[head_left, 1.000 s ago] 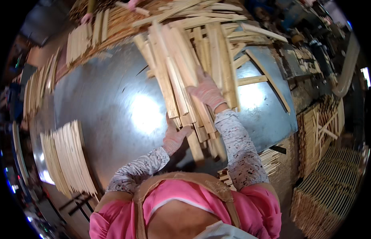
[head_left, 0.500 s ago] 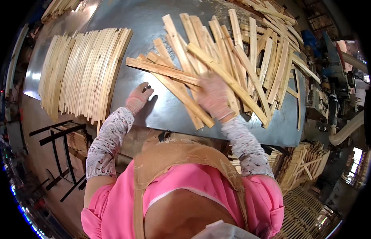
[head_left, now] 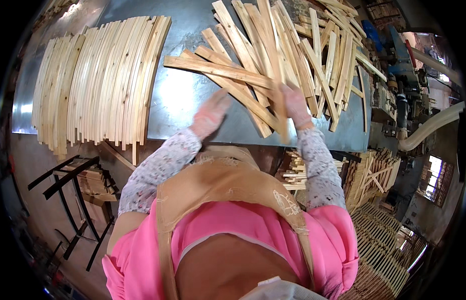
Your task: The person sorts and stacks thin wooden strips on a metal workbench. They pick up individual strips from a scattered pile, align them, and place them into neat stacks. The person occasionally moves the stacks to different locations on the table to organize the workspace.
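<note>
My right hand [head_left: 295, 106] is closed round a wooden strip [head_left: 274, 55], which is smeared by motion and points away from me over the loose pile. To its left, my left hand [head_left: 212, 114] is over the metal table [head_left: 178, 107], fingers stretched out and holding nothing. Just beyond my left fingers, several loose strips lie crossed at angles, one wooden strip [head_left: 208, 67] on top. On the left side of the table, many pale strips form a neat side-by-side row [head_left: 105, 80].
More loose strips [head_left: 338, 70] lie jumbled at the right of the table. Below the table's left edge stands a black metal frame [head_left: 78, 200] beside stacked wood. Stacked wooden pieces [head_left: 370, 175] are at the lower right, and a pale hose [head_left: 433, 127] curves near machinery.
My left hand has moved right, toward the crossed strips. My right hand has shifted slightly right, and the strip in it now points away from me. The view has shifted too.
</note>
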Available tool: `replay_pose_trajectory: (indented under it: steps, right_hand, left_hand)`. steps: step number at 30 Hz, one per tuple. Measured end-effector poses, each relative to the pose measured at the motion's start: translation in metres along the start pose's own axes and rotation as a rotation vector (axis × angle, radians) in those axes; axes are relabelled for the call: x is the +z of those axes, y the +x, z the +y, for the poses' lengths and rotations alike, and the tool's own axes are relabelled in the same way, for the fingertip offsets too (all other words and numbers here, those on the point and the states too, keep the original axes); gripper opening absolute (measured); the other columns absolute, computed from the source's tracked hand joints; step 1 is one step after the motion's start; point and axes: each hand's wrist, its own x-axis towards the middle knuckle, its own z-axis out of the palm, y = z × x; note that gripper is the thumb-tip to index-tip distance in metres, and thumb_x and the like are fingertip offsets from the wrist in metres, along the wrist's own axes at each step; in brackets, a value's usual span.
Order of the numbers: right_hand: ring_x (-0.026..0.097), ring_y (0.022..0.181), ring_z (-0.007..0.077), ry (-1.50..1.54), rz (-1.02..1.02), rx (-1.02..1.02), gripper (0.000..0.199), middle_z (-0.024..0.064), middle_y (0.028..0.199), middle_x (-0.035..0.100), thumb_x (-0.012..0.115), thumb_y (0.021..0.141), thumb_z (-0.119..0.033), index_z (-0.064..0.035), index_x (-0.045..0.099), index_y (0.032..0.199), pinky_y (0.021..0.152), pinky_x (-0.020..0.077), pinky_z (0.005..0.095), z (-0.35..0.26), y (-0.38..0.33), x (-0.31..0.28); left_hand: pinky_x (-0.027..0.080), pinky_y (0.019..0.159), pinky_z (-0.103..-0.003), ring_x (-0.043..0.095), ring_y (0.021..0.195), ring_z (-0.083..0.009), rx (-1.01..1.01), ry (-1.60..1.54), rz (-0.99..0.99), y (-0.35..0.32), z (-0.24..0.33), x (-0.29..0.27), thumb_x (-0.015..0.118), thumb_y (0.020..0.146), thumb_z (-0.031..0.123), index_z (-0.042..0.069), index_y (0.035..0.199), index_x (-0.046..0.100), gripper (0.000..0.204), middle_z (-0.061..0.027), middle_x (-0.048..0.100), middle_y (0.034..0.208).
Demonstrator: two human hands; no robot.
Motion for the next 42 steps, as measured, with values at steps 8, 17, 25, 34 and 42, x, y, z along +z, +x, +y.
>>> replay_pose_trajectory:
  steps: [8,17,25,34,42]
  right_hand:
    - [0.068,0.116,0.0401,-0.021,0.016,0.292,0.051,0.0206,0.121,0.073,0.067,0.097,-0.041,-0.0094,0.065,0.137,0.104,0.0517,0.0504,-0.025,0.048,0.051]
    - [0.066,0.115,0.0404,0.013,-0.063,0.549,0.058,0.0199,0.116,0.069,0.077,0.089,-0.042,-0.0124,0.065,0.137,0.100,0.0534,0.0507,0.005,-0.053,0.055]
    - [0.064,0.111,0.0354,0.037,-0.015,0.156,0.064,0.0132,0.111,0.069,0.078,0.085,-0.040,-0.0152,0.065,0.142,0.096,0.0514,0.0498,-0.005,-0.058,0.016]
    - [0.049,0.145,0.0403,0.144,0.218,0.311,0.089,0.0224,0.155,0.054,0.080,0.086,-0.044,-0.0049,0.046,0.159,0.122,0.0395,0.0500,-0.008,0.124,0.028]
    - [0.066,0.126,0.0344,0.115,0.023,0.558,0.054,0.0125,0.129,0.072,0.077,0.092,-0.041,-0.0113,0.063,0.135,0.100,0.0551,0.0474,0.001,0.212,0.076]
  left_hand:
    - [0.061,0.069,-0.039,0.071,0.074,-0.0236,-0.968,-0.858,-0.052,0.039,0.009,-0.072,0.070,0.101,0.039,-0.004,0.126,0.064,0.050,-0.0123,0.073,0.090]
    - [0.021,0.131,-0.054,0.031,0.159,-0.0357,-0.805,0.892,-0.221,-0.077,-0.044,-0.150,0.070,0.099,0.032,0.017,0.166,0.035,0.077,-0.0177,0.040,0.166]
    - [0.003,0.136,-0.049,0.018,0.166,-0.0301,-0.544,0.931,-0.406,0.027,0.022,-0.174,0.056,0.099,0.069,0.020,0.172,0.027,0.092,-0.0180,0.025,0.178]
    - [0.059,0.093,-0.044,0.076,0.104,-0.0328,-0.850,0.180,-0.465,0.034,0.037,-0.157,0.073,0.099,0.040,0.001,0.138,0.064,0.056,-0.0200,0.078,0.112]
    - [0.056,0.081,-0.030,0.068,0.097,-0.0152,-1.102,-0.826,0.331,-0.085,-0.003,-0.118,0.070,0.100,0.011,0.006,0.129,0.066,0.029,-0.0027,0.073,0.110]
